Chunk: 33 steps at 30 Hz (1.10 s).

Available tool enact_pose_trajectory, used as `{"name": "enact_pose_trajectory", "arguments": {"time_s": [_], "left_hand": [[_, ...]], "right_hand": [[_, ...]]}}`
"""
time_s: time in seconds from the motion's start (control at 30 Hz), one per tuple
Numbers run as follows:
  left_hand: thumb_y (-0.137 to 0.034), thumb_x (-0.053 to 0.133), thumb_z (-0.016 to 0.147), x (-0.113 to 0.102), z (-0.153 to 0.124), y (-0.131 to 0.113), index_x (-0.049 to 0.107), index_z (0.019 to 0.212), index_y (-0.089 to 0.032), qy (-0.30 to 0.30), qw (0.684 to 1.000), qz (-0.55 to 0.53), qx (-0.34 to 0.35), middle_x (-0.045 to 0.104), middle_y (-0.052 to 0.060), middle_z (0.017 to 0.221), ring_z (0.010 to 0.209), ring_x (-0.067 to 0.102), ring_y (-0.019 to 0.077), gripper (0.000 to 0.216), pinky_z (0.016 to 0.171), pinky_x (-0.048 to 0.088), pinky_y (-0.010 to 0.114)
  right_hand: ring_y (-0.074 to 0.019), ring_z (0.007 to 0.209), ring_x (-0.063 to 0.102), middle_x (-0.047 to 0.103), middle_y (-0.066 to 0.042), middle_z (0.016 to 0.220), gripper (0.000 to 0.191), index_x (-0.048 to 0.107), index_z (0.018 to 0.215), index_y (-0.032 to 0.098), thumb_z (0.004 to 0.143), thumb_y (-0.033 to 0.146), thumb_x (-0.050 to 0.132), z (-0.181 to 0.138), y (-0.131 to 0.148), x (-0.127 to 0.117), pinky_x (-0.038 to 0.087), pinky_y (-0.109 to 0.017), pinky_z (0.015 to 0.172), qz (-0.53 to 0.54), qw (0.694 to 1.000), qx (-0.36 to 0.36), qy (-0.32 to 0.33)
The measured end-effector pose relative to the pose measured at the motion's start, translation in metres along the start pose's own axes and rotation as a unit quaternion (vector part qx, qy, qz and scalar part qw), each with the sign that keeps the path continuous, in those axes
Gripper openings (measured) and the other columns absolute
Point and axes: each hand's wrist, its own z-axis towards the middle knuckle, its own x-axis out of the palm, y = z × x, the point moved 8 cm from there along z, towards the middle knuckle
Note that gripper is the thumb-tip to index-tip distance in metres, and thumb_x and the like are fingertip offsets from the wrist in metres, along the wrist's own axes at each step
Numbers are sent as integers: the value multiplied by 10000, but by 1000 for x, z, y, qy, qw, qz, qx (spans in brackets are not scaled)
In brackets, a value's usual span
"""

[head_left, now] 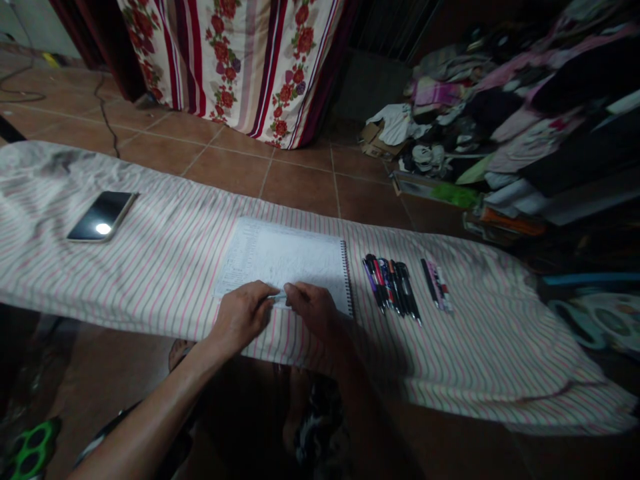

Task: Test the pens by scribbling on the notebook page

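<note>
A spiral notebook [285, 257] lies open on a striped cloth [165, 260] spread over a low surface. My left hand [243, 313] and my right hand [315, 308] meet at the notebook's near edge. Both are closed in a pinch on a small pale object [280, 298] held between them; it is too small to name. To the right of the notebook lies a row of several pens [393, 283], and beyond them a couple more pens [436, 283].
A phone [103, 215] lies face up on the cloth at the left. Behind are a tiled floor [300, 177], a floral curtain [235, 60] and a heap of clothes [525, 113] at the right. A green object [30, 450] sits at the bottom left.
</note>
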Motion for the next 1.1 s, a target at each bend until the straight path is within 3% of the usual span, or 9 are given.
{"name": "enact_pose_trajectory", "arguments": {"time_s": [0.13,0.2,0.3,0.4,0.5,0.77,0.83,0.97,1.1], "left_hand": [[-172,461,808,-2,1,4,636,956,-184,-10,999,-32,-21,687,48,872,821,631,177,230,728,470,286],[-199,461,818,-2,2,9,636,966,-189,-11,999,-31,-44,689,49,885,821,630,184,229,732,468,298],[-236,471,823,-2,2,19,638,960,-193,-17,996,-34,-83,695,46,874,804,630,188,220,733,466,306],[-239,477,822,-1,1,21,641,949,-197,-8,994,-43,-95,697,38,863,796,631,183,212,733,466,300],[-233,474,825,-1,1,17,638,950,-197,-4,995,-41,-87,698,34,871,800,632,179,210,735,464,295],[-190,440,829,0,2,4,627,979,-180,15,999,27,-31,684,50,901,836,628,179,240,735,464,284],[-201,433,836,0,2,5,623,997,-177,13,999,38,-31,684,56,921,850,628,185,251,742,466,290],[-230,446,839,-2,2,12,629,989,-199,-1,997,31,-65,694,39,918,836,635,183,239,735,469,289],[-249,445,844,-3,2,13,638,962,-207,-3,997,18,-74,698,33,898,818,638,181,230,720,467,286]], "right_hand": [[-116,501,559,569,-3,508,504,586,591,176,868,521,345,1,-8,3,409,-235,543,77,996,53,-10],[-133,590,609,636,-26,639,460,641,806,168,863,519,351,2,-10,2,451,-245,587,128,990,46,-24],[-150,741,643,667,-35,825,373,577,1086,183,801,416,516,4,-10,1,492,-266,681,202,979,16,-38],[-148,768,646,679,-13,808,248,631,971,204,734,271,596,4,-12,3,493,-263,715,211,977,17,-34],[-148,687,653,682,-4,699,151,662,851,197,735,250,583,3,-13,4,499,-258,664,196,979,42,-32],[-121,542,592,622,7,565,276,619,702,182,824,391,485,2,-10,4,444,-234,551,51,998,25,-1],[-129,572,609,641,-3,598,282,627,721,182,826,396,475,3,-12,6,454,-244,575,68,997,31,-1],[-146,669,646,688,-18,710,281,637,952,185,774,375,531,4,-13,6,498,-268,652,196,980,40,-18],[-145,638,638,675,-10,667,195,650,843,184,729,320,569,3,-15,1,500,-265,631,213,974,54,-50]]}}
